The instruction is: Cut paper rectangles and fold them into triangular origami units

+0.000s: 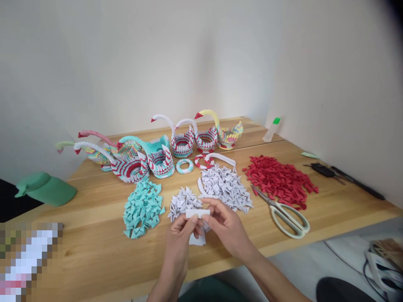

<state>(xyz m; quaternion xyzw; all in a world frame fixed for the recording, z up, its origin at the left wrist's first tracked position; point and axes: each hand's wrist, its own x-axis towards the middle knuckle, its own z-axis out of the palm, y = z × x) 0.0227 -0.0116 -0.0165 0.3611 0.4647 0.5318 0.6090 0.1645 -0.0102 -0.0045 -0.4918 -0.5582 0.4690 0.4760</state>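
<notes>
Between my two hands is a small strip of white paper (197,213), held level above the table. My left hand (181,228) pinches its left part with the thumb in front. The thumb and fingers of my right hand (223,222) close on its right end. Under my hands lie a few white paper pieces (197,240), partly covered. Just beyond is a small heap of folded white paper triangles (184,202), with a larger white heap (225,186) behind it to the right. Turquoise triangles (143,209) lie to the left, red ones (280,178) to the right.
Several folded-paper swans (130,167) stand along the back. Before them lie a turquoise-white ring (184,166) and a red-white ring (201,162). Scissors (288,216) lie at right, near a glue bottle (271,131), keys (323,169) and a black pen (359,183). A green container (47,188) lies left.
</notes>
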